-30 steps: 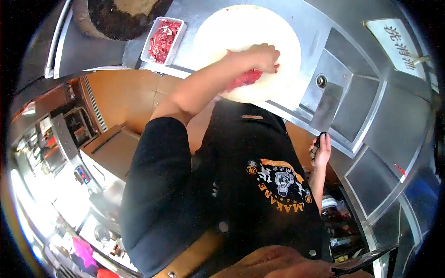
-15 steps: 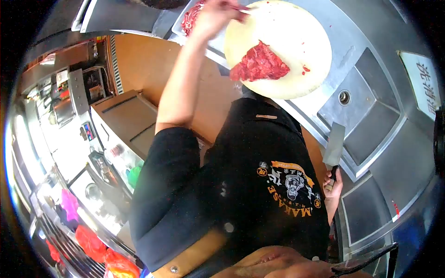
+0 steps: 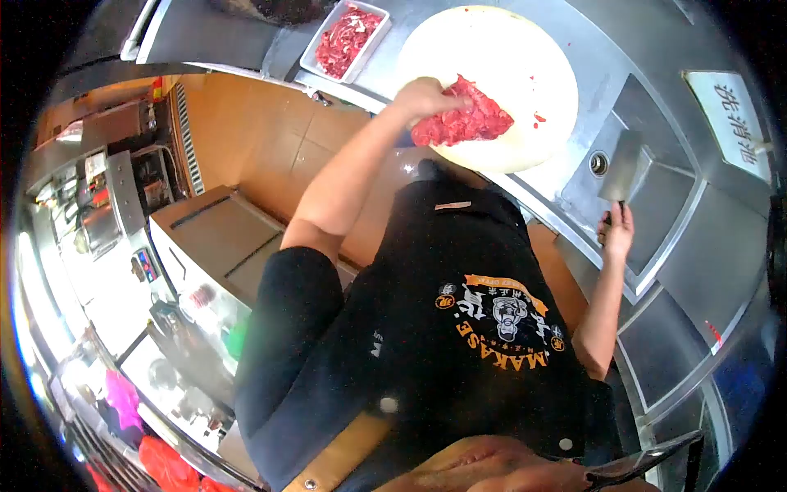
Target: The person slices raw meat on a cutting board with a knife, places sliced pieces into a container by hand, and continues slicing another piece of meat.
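Note:
My left hand rests on a piece of raw red meat, its fingers curled against the meat's upper left side; the fingertips are partly hidden. The meat lies on a round, pale cutting board, near the edge closest to me. My right hand is closed round the dark handle of a cleaver. Its wide blade points away from me above the sink, apart from the board. Small red scraps lie on the board, right of the meat.
Left of the board, a white plastic container holds sliced raw meat. A metal sink with a drain is set into the counter at the right. Behind it hangs a white sign. A cabinet stands at the left.
My left hand has come down from beside the container onto the meat. My right hand has lifted the cleaver from beside my apron to above the sink. The container shows more fully.

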Tool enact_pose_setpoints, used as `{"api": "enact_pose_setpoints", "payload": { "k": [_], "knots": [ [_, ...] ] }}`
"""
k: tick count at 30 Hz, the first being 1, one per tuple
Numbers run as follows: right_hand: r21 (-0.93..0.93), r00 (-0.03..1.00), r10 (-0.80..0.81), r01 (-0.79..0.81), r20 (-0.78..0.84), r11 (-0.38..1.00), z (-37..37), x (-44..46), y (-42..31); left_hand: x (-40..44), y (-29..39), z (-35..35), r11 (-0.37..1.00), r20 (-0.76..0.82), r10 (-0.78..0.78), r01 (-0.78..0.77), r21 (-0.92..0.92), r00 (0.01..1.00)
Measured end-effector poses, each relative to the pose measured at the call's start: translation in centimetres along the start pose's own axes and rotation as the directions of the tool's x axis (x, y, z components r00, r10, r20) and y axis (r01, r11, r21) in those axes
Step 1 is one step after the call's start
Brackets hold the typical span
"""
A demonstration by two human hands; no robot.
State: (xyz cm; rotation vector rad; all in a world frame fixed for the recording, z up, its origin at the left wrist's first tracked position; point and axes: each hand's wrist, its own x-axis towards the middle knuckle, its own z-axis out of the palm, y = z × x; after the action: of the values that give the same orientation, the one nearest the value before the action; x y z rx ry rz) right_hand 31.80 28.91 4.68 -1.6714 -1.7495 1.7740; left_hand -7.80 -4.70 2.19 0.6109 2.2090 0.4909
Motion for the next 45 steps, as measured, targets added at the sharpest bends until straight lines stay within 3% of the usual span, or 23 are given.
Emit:
{"api": "enact_pose_setpoints", "payload": {
  "k": [1,4,5,7,8,11,15,19,20,23,24,27,28,29,30,31,32,35,36,39,40,43,45],
  "knots": [
    [0.074,0.996,-0.071,0.067,0.049,0.995,1.0,0.5,1.7,-0.2,0.5,1.0,0.997,-0.073,0.038,-0.033,0.068,0.997],
    [0.214,0.993,-0.040,0.015,0.113,0.977,5.9,-4.0,0.1,-1.9,1.3,1.4,0.943,-0.030,0.057,-0.064,-0.326,0.998],
    [0.274,0.980,-0.114,0.066,0.163,0.959,6.9,-4.6,0.9,-1.9,1.1,2.1,0.928,-0.065,0.058,-0.077,-0.364,0.996],
    [0.283,0.969,-0.105,0.038,0.225,0.958,8.7,-6.4,0.6,-2.0,0.3,3.6,0.893,-0.133,0.056,-0.109,-0.437,0.990],
    [0.231,0.956,-0.106,0.042,0.274,0.972,9.1,-7.1,0.4,-2.4,0.3,4.0,0.796,-0.125,0.075,-0.135,-0.591,0.989],
    [0.186,0.916,-0.171,0.109,0.362,0.977,9.9,-7.0,1.8,-4.7,1.0,3.8,0.564,-0.171,0.215,-0.265,-0.782,0.962],
    [0.206,0.887,-0.177,0.095,0.427,0.974,10.5,-6.1,1.3,-8.0,1.7,2.2,0.670,-0.011,0.078,-0.061,-0.740,0.997],
    [0.173,0.885,-0.172,0.106,0.432,0.979,10.5,-4.8,0.0,-9.2,2.0,3.1,0.412,-0.212,0.203,-0.280,-0.867,0.956],
    [0.202,0.878,-0.163,0.078,0.449,0.976,10.3,-4.1,0.1,-9.4,1.8,2.9,0.403,-0.179,0.213,-0.254,-0.879,0.960],
    [0.137,0.850,-0.166,0.111,0.499,0.984,9.4,-2.7,-1.2,-10.2,5.1,3.2,0.159,-0.307,0.193,-0.338,-0.927,0.932],
    [0.142,0.841,-0.208,0.157,0.500,0.977,9.3,-2.2,-1.3,-10.2,5.3,3.1,0.215,-0.311,0.206,-0.353,-0.911,0.928],
    [0.144,0.812,-0.300,0.264,0.501,0.954,9.1,-1.2,-1.5,-8.8,7.6,4.7,-0.049,-0.388,0.083,-0.385,-0.922,0.918],
    [0.140,0.804,-0.314,0.283,0.504,0.949,9.1,-1.2,-2.0,-7.8,7.6,5.2,0.061,-0.393,0.026,-0.394,-0.917,0.919],
    [0.134,0.797,-0.326,0.301,0.508,0.944,9.2,-1.3,-2.5,-6.6,7.2,5.8,0.283,-0.351,-0.152,-0.300,-0.911,0.924],
    [0.154,0.803,-0.296,0.252,0.517,0.955,9.5,-1.1,-2.7,-5.5,6.0,6.5,0.619,-0.381,-0.194,-0.188,-0.762,0.904],
    [0.094,0.826,-0.248,0.233,0.506,0.968,9.7,-1.4,-2.6,-4.2,4.4,7.3,0.861,-0.421,-0.217,-0.031,-0.508,0.881],
    [0.036,0.847,-0.206,0.217,0.491,0.976,10.1,-1.7,-2.7,-1.9,1.4,8.9,0.899,-0.487,-0.228,-0.010,-0.439,0.843],
    [-0.105,0.858,-0.186,0.267,0.479,0.958,11.5,-3.6,-2.3,-4.3,4.4,6.0,0.985,-0.577,-0.159,0.090,-0.147,0.801],
    [-0.151,0.839,-0.260,0.370,0.478,0.917,12.3,-4.4,-1.9,-4.6,4.1,5.6,0.983,-0.561,-0.180,0.127,-0.133,0.808],
    [-0.216,0.810,-0.288,0.445,0.511,0.869,15.0,-7.1,-1.4,-5.1,2.0,4.9,0.996,-0.635,-0.085,0.082,-0.034,0.768],
    [-0.231,0.804,-0.298,0.464,0.514,0.855,15.6,-8.0,-1.5,-5.0,1.5,4.8,0.998,-0.653,-0.049,0.015,-0.057,0.755],
    [-0.278,0.773,-0.367,0.557,0.517,0.782,17.1,-10.7,-2.4,-3.6,0.3,4.5,0.926,-0.728,0.324,-0.359,0.115,0.604],
    [-0.316,0.711,-0.519,0.688,0.474,0.654,18.0,-11.7,-1.4,-2.2,0.7,4.2,0.822,-0.679,0.513,-0.527,0.213,0.525]
  ]
}}
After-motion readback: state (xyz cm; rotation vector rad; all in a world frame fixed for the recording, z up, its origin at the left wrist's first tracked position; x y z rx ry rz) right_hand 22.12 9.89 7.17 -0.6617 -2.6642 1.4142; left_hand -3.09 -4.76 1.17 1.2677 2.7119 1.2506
